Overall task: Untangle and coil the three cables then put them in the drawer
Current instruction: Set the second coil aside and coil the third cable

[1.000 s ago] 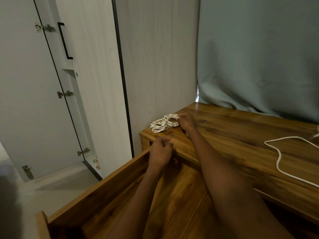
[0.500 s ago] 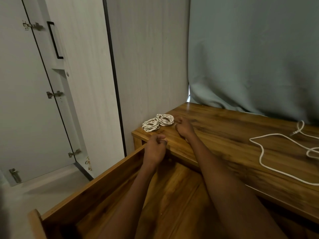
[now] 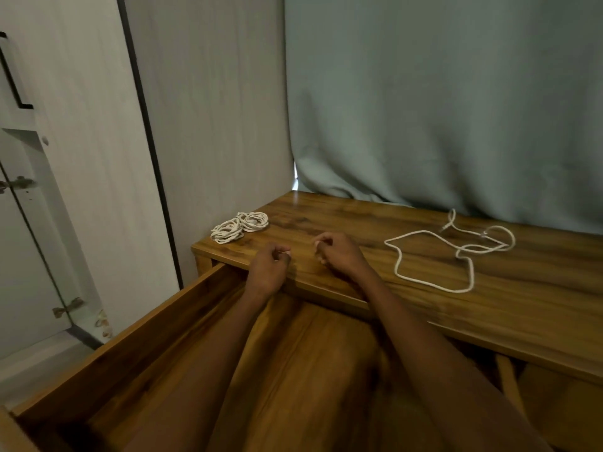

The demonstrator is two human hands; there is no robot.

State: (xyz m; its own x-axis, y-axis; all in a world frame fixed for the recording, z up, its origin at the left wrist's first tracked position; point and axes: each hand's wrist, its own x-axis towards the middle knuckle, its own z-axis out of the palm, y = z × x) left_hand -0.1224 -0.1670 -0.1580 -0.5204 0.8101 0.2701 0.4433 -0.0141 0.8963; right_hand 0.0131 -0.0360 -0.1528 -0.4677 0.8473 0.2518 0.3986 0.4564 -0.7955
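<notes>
Two white coiled cables (image 3: pixel 239 226) lie side by side at the left corner of the wooden cabinet top (image 3: pixel 522 308). A third white cable (image 3: pixel 453 252) sprawls loose in open loops on the right of the top. My left hand (image 3: pixel 269 269) hovers over the top's front edge with its fingers curled and nothing in it. My right hand (image 3: pixel 336 254) is just to its right over the top, fingers loosely curled, holding nothing. Both hands are apart from every cable. The wooden drawer (image 3: pixel 107 353) stands pulled out below my forearms, its inside holding no cable.
A grey-green curtain (image 3: pixel 440 102) hangs behind the cabinet top. A pale wardrobe panel (image 3: pixel 208 109) rises at the top's left end. An open white cupboard door (image 3: pixel 19 256) with hinges stands at the far left above a pale floor.
My right hand has left the coiled cables and drawn back to the right. The view has swung right, bringing the loose cable fully into sight. The left hand stayed at the front edge.
</notes>
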